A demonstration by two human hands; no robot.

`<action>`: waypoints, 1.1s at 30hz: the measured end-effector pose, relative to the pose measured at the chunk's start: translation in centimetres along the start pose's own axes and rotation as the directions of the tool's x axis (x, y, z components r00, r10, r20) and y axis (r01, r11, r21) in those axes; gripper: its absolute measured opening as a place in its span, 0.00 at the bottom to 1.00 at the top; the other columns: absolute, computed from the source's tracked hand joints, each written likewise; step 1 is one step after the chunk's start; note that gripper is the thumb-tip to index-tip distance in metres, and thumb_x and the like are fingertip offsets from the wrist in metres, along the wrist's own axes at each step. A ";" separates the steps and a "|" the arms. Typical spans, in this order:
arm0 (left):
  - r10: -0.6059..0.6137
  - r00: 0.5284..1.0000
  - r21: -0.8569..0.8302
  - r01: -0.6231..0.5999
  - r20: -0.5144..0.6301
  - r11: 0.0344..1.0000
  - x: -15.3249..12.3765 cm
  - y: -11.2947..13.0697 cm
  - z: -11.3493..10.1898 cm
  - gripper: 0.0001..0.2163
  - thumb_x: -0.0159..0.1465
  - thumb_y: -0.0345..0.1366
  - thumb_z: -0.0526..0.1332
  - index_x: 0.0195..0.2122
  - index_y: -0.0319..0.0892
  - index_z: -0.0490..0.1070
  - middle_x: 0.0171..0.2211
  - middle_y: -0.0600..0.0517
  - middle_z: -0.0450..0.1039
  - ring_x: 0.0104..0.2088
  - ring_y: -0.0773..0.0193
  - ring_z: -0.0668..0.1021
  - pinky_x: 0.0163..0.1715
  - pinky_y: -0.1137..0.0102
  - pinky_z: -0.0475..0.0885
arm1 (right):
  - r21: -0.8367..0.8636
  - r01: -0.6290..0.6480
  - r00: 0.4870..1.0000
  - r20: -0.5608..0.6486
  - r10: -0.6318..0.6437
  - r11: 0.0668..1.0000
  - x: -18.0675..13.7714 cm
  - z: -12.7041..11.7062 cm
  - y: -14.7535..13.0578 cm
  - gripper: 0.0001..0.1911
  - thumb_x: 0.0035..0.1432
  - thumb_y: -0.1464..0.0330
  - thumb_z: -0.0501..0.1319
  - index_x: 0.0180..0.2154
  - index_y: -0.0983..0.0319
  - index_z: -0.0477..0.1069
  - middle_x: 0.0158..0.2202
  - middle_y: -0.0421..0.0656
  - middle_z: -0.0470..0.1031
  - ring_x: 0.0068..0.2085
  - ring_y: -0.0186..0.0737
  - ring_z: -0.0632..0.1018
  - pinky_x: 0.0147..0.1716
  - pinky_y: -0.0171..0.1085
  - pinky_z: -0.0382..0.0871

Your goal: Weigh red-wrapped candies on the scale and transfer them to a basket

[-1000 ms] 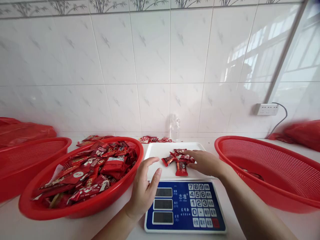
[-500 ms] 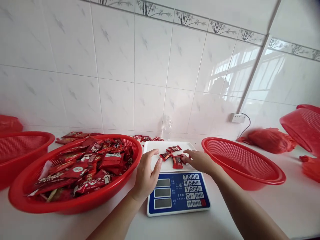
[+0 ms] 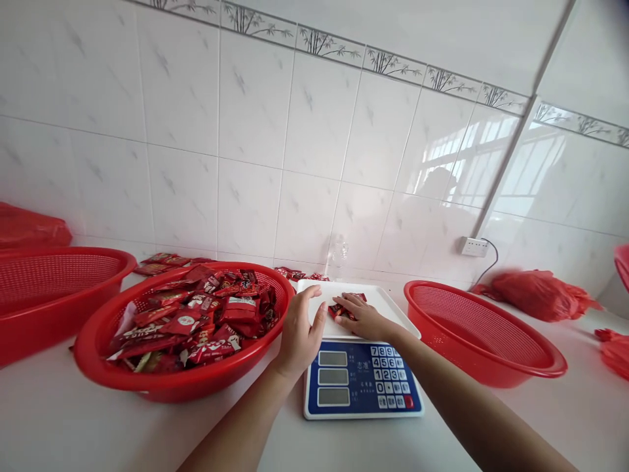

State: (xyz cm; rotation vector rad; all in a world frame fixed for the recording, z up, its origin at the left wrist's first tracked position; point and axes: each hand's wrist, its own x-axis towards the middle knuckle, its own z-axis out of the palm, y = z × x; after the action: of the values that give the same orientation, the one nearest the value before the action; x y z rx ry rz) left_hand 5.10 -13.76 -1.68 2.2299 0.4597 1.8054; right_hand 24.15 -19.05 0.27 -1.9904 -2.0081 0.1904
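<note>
My right hand (image 3: pixel 364 317) lies over a small cluster of red wrapped snack packets (image 3: pixel 337 310) on the white pan (image 3: pixel 393 305) of a weighing scale (image 3: pixel 362 377). Its fingers are stretched out and cover most of the packets. At the pan's left edge hovers my left hand (image 3: pixel 301 331), thumb and fingers apart, with nothing in it. Close by on the left stands a red plastic basket (image 3: pixel 91 357) heaped with larger and smaller red snack packets (image 3: pixel 189 321).
Another red basket (image 3: pixel 491 334) stands right of the scale, and one more (image 3: pixel 44 328) at far left. Red plastic bags (image 3: pixel 535 294) lie by the wall near a power socket (image 3: pixel 474 246). Loose packets and a clear bottle (image 3: pixel 338 255) sit behind the scale.
My right hand has moved left from the packets' right side and now covers them, drawn closer together. The view has shifted leftward. My left hand stays open by the pan.
</note>
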 end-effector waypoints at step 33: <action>-0.029 0.998 0.001 0.029 0.053 1.000 -0.3 -0.7 0.0 0.13 0.68 0.34 0.54 0.54 0.45 0.60 0.45 0.46 0.72 0.46 0.60 0.76 0.47 0.62 0.72 | 0.032 0.125 0.928 -0.358 -0.105 0.992 1.3 1.4 0.0 0.12 0.56 0.61 0.62 0.42 0.59 0.72 0.51 0.48 0.70 0.53 0.46 0.71 0.53 0.42 0.63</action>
State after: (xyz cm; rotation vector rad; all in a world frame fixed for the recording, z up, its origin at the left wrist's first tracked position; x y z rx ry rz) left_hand 5.02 -13.27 -2.24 2.2527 0.4795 1.7276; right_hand 23.78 -17.63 -0.92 -1.7204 -1.8542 -0.1335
